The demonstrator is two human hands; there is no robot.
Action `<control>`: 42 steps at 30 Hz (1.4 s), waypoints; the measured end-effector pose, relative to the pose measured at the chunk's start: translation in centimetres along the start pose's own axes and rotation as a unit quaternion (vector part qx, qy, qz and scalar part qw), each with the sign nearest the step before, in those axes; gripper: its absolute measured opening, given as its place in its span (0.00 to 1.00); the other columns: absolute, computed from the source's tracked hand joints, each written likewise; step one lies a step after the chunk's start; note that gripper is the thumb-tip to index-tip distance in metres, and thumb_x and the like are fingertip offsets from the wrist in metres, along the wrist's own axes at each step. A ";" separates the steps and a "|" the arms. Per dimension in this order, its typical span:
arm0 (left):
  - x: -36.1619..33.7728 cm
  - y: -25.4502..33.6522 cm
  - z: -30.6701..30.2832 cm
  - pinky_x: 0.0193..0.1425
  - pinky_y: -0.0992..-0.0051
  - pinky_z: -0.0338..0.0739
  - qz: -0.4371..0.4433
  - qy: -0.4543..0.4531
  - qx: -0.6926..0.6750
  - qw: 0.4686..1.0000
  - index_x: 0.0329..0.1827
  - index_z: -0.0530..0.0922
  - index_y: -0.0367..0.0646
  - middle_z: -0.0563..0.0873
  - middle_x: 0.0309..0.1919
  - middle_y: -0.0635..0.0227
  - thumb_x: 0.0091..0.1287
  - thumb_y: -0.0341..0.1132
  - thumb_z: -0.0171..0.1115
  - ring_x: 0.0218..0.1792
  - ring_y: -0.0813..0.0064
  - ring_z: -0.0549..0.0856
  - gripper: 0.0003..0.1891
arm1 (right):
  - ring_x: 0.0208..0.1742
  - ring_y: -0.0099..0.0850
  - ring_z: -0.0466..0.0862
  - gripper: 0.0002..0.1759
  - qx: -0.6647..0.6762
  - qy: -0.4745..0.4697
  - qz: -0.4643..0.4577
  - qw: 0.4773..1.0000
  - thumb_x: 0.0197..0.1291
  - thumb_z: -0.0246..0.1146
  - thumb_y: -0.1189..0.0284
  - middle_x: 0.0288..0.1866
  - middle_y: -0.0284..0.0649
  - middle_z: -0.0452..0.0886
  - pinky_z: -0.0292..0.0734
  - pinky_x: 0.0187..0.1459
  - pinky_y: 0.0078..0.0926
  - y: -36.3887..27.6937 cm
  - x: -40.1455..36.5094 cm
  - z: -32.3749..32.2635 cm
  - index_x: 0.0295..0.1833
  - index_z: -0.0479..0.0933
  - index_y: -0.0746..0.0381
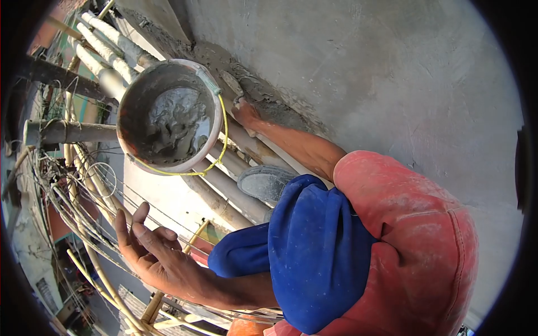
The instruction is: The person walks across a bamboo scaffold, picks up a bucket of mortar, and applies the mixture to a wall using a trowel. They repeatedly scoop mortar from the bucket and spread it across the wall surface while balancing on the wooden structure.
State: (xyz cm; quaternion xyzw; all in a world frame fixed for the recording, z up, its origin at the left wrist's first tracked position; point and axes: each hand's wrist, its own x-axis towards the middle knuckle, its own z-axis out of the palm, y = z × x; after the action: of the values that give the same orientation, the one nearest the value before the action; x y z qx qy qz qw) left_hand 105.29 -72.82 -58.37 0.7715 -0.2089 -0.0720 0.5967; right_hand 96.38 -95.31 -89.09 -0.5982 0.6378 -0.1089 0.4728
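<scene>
A round bucket point(168, 116), seen from above, is set ahead of the person, over a row of mortar-stained poles point(227, 204). Wet grey mortar point(178, 120) is held inside it, and its inner wall is coated with the same. A yellow handle point(225, 131) is draped down over the side nearest the person. The right hand point(245, 115) is lowered beside the bucket, near the foot of a grey plastered wall point(381, 73). Its fingers are curled and met by a flat, mortar-covered tool point(231, 83); whether the tool is actually grasped cannot be told. The left hand point(151, 252) is raised in the air, well apart from the bucket, with nothing held and the fingers loosely bent and parted. A dusty red shirt point(414, 224) and blue trousers point(319, 246) are worn, with one knee drawn up. A grey shoe point(266, 182) is placed on the poles. Thin bamboo and tangled wires point(61, 190) are seen beyond the left hand.
</scene>
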 end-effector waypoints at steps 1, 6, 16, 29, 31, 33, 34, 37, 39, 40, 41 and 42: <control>0.1 -0.1 0.0 0.19 0.90 0.58 0.000 -0.002 -0.008 1.000 0.60 0.69 0.37 0.82 0.40 0.62 0.71 0.32 0.49 0.21 0.89 0.68 0.16 | 0.54 0.54 0.75 0.26 -0.013 0.012 -0.001 1.000 0.57 0.53 0.61 0.50 0.60 0.76 0.68 0.55 0.46 0.3 0.2 0.2 0.57 0.65 0.66; -0.1 -0.1 0.4 0.19 0.91 0.59 0.010 -0.011 -0.046 0.999 0.60 0.69 0.37 0.82 0.40 0.62 0.71 0.32 0.49 0.21 0.90 0.68 0.17 | 0.52 0.53 0.77 0.27 -0.029 0.042 -0.018 0.999 0.57 0.53 0.58 0.48 0.58 0.77 0.70 0.54 0.43 1.7 -1.7 -0.3 0.56 0.65 0.66; -0.4 0.6 0.7 0.21 0.92 0.60 0.007 -0.026 -0.054 0.998 0.61 0.69 0.37 0.82 0.41 0.62 0.71 0.32 0.48 0.22 0.91 0.69 0.17 | 0.54 0.47 0.78 0.27 -0.071 0.031 -0.002 0.997 0.47 0.65 0.60 0.50 0.52 0.79 0.73 0.52 0.39 -1.6 0.9 1.0 0.50 0.73 0.67; -0.6 0.9 1.0 0.20 0.92 0.57 0.004 -0.016 -0.021 1.000 0.60 0.69 0.37 0.83 0.40 0.66 0.72 0.32 0.48 0.21 0.93 0.67 0.16 | 0.51 0.51 0.78 0.34 -0.046 0.036 0.002 0.998 0.54 0.57 0.51 0.47 0.61 0.77 0.72 0.50 0.45 -2.1 -1.8 1.1 0.53 0.65 0.70; -0.5 0.7 0.9 0.20 0.92 0.57 0.006 -0.012 -0.024 1.000 0.60 0.69 0.36 0.83 0.40 0.66 0.72 0.33 0.49 0.20 0.93 0.67 0.16 | 0.48 0.52 0.79 0.32 -0.089 0.010 -0.027 0.996 0.54 0.57 0.53 0.43 0.61 0.79 0.72 0.50 0.45 -1.8 -2.2 0.6 0.51 0.65 0.71; -0.4 0.5 1.0 0.20 0.92 0.57 0.008 -0.003 -0.027 1.000 0.60 0.69 0.36 0.83 0.40 0.66 0.72 0.33 0.49 0.20 0.93 0.67 0.17 | 0.48 0.52 0.79 0.32 -0.080 0.016 -0.021 0.996 0.54 0.57 0.53 0.43 0.60 0.79 0.72 0.50 0.45 -2.3 -2.4 0.2 0.52 0.65 0.71; -0.4 0.5 1.1 0.20 0.92 0.57 0.012 -0.007 -0.020 1.000 0.60 0.69 0.36 0.83 0.39 0.66 0.72 0.33 0.49 0.20 0.93 0.67 0.17 | 0.48 0.52 0.79 0.31 -0.070 0.020 -0.013 0.997 0.54 0.58 0.54 0.43 0.60 0.79 0.71 0.50 0.45 -2.6 -2.5 0.1 0.52 0.65 0.71; -0.1 0.5 1.4 0.20 0.93 0.57 0.009 -0.019 -0.015 1.000 0.60 0.69 0.36 0.83 0.39 0.66 0.72 0.34 0.49 0.20 0.93 0.67 0.17 | 0.50 0.53 0.78 0.30 -0.024 0.016 0.016 0.999 0.55 0.56 0.56 0.46 0.60 0.78 0.71 0.51 0.46 -1.8 -1.0 0.8 0.54 0.65 0.69; -0.1 0.5 1.6 0.20 0.93 0.57 0.003 -0.025 -0.016 1.000 0.60 0.69 0.36 0.83 0.39 0.66 0.72 0.34 0.49 0.20 0.93 0.67 0.17 | 0.51 0.53 0.78 0.28 -0.012 0.027 0.025 0.999 0.56 0.55 0.57 0.47 0.61 0.77 0.70 0.52 0.46 -1.6 -0.9 0.6 0.54 0.65 0.68; -0.1 0.5 1.7 0.20 0.92 0.57 0.003 -0.026 -0.023 0.999 0.60 0.69 0.36 0.83 0.39 0.66 0.72 0.34 0.49 0.21 0.93 0.68 0.17 | 0.51 0.54 0.77 0.27 0.000 0.041 0.033 0.999 0.57 0.54 0.58 0.48 0.61 0.77 0.70 0.52 0.46 -1.4 -1.0 0.5 0.55 0.65 0.67; -0.1 0.5 1.6 0.20 0.92 0.57 0.002 -0.027 -0.030 0.999 0.60 0.69 0.37 0.83 0.40 0.66 0.72 0.34 0.49 0.21 0.93 0.68 0.16 | 0.51 0.54 0.77 0.27 -0.001 0.039 0.033 0.999 0.57 0.54 0.58 0.48 0.61 0.77 0.70 0.52 0.46 -1.1 -1.3 0.4 0.55 0.65 0.67; -0.1 0.5 1.6 0.20 0.92 0.57 0.002 -0.025 -0.029 0.999 0.60 0.69 0.37 0.83 0.40 0.66 0.72 0.34 0.49 0.21 0.93 0.68 0.16 | 0.51 0.54 0.77 0.26 0.004 0.054 0.031 0.998 0.58 0.53 0.58 0.48 0.61 0.77 0.70 0.53 0.46 -0.9 -1.8 0.5 0.55 0.65 0.67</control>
State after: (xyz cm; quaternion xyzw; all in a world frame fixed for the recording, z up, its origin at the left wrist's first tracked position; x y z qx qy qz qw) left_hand 104.48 -74.29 -58.32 0.7514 -0.2232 -0.0965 0.6134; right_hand 97.00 -93.79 -87.87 -0.5694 0.6800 -0.1287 0.4437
